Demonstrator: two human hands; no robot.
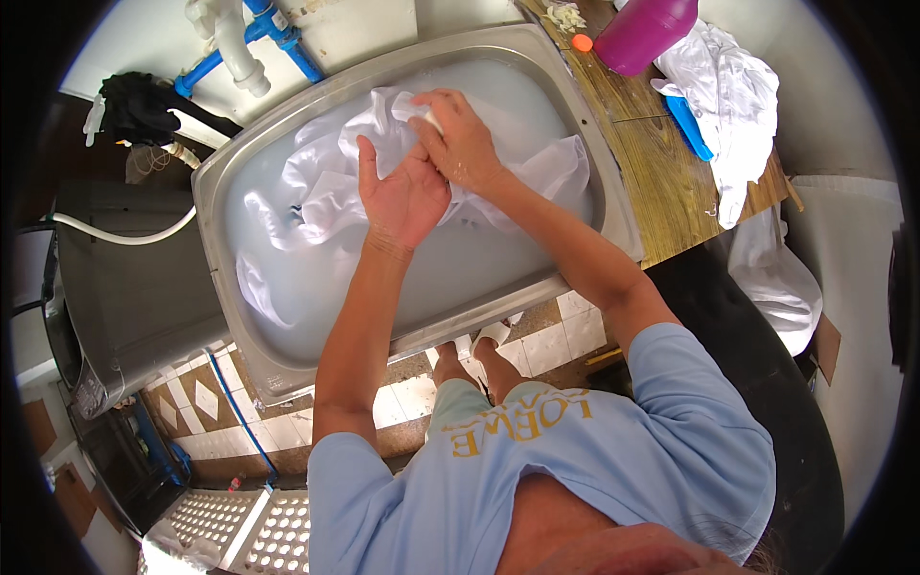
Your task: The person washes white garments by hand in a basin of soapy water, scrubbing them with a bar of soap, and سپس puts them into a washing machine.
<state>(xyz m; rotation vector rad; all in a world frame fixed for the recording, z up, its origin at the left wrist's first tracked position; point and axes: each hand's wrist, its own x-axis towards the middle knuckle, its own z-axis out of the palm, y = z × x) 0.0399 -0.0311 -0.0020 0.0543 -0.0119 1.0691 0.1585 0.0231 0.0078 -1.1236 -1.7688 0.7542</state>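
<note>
Metal basin (pixel 611 182), center of frame: rounded corners, dull rim, cloudy grayish water (pixel 498 264). White cloth (pixel 321 182), thin and wet, in folds at upper center of the basin; parts lie under the surface, outline lost.

Left hand (pixel 407 199): palm up, thumb and fingers spread, over the cloth; fingertips hidden behind the right hand (pixel 465 144). Right grip closed on a small pale lump (pixel 434 120), mostly covered by fingers; kind unclear.

Upper right: wood-grain table (pixel 661 196), crumpled white garment (pixel 728 86) partly covering a blue plastic object (pixel 686 125). Smooth purple bottle (pixel 640 40), cut off by the top edge; flat orange disc (pixel 582 42) beside it.

Light-blue shirt (pixel 594 470): gold capital lettering (pixel 522 422) across the chest, upside down, partly creased.
</note>
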